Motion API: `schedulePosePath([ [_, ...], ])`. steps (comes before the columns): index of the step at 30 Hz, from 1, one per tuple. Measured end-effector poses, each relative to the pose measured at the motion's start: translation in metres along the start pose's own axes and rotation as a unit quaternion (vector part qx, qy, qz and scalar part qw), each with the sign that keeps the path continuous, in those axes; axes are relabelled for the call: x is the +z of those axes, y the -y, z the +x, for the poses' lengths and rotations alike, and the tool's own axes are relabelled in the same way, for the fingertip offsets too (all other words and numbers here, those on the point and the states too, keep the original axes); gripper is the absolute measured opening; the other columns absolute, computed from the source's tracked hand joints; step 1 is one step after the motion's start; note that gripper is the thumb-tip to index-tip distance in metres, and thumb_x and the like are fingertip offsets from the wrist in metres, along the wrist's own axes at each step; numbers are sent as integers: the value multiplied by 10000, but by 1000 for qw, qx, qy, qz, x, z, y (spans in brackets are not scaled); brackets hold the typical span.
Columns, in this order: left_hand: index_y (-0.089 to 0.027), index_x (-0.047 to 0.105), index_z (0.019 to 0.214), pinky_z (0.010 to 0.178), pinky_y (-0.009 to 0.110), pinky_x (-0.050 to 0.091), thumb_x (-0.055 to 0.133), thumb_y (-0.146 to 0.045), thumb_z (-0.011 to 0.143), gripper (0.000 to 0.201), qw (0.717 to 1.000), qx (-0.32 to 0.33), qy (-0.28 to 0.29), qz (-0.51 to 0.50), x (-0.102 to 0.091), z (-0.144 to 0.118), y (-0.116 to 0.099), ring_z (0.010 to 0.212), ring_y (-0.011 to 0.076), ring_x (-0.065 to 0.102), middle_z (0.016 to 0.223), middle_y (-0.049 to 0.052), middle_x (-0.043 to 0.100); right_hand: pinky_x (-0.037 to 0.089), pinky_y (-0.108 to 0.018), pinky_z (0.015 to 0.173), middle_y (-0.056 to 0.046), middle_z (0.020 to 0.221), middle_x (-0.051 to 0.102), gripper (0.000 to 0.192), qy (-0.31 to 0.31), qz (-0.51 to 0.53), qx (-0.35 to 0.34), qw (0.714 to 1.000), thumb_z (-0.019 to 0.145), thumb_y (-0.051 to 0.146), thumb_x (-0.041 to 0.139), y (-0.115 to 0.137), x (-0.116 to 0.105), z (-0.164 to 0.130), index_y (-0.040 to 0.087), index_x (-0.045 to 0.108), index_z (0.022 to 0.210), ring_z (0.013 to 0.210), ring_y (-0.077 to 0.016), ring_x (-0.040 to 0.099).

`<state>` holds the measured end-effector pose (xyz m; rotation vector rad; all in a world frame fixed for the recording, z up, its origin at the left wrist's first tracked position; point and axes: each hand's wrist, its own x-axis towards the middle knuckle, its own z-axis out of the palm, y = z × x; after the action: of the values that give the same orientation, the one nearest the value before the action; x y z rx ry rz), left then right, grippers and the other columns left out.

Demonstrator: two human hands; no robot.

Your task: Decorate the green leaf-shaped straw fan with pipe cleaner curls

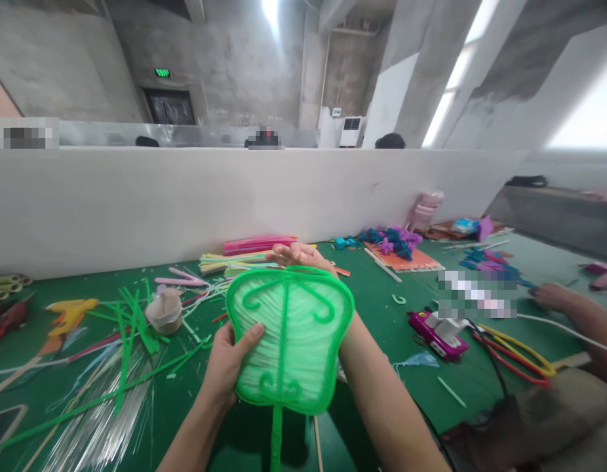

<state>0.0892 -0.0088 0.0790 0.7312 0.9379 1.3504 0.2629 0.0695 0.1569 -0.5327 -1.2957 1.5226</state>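
The person holds a green fan (290, 341) upright above the green bench (382, 314), its pale ribbed face turned toward the camera and its handle pointing down. The left hand (228, 360) is closed on the fan's lower left rim, thumb pressed on the face. The right hand (298, 255) reaches behind the top edge, fingers spread flat, only the fingertips showing over the rim. Left of the fan lie green strips (131, 328), a yellow glue gun (70, 313) and a small tan roll (164, 311). Behind it are bundled coloured sticks (257, 246). A magenta glue gun (436, 333) lies to the right, near another person's hand (552, 296)
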Motion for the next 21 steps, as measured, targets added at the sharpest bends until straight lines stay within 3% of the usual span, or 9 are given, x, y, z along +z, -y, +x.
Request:
schedulePosePath([
  [3,-129,673,933,634,287,596,886,-326,587,452,1000,11,-19,-3,-4,0,-2,682,196,725,850,64,776,502,-340,899,5,997,692,243,12,57,-21,998,741,408,780,-5,-1,6,219,629,771,992,-189,642],
  [8,-123,669,957,655,310,600,876,-331,602,461,999,19,-39,-4,-10,5,-4,706,219,737,868,80,779,516,-325,887,23,782,705,219,1,126,112,986,837,427,672,-19,4,15,210,648,845,807,-157,671],
  [13,-118,678,956,682,326,605,872,-333,608,453,998,24,-54,11,-17,5,-9,743,236,742,876,86,781,537,-343,816,0,668,695,392,22,121,185,975,881,542,581,-18,-6,8,167,660,796,689,-169,666],
  [17,-123,682,951,685,327,607,873,-323,607,441,998,17,-58,22,-19,1,-13,748,237,744,884,85,784,521,-267,695,-44,775,733,395,18,-3,175,984,788,524,706,0,-14,1,138,715,868,681,-148,658],
  [21,-128,685,959,660,332,610,888,-319,568,480,997,7,-69,16,-15,-7,-18,725,246,746,867,80,784,462,-228,607,-26,771,710,228,-15,-226,71,971,769,364,757,17,-14,5,155,731,858,647,-113,608],
])
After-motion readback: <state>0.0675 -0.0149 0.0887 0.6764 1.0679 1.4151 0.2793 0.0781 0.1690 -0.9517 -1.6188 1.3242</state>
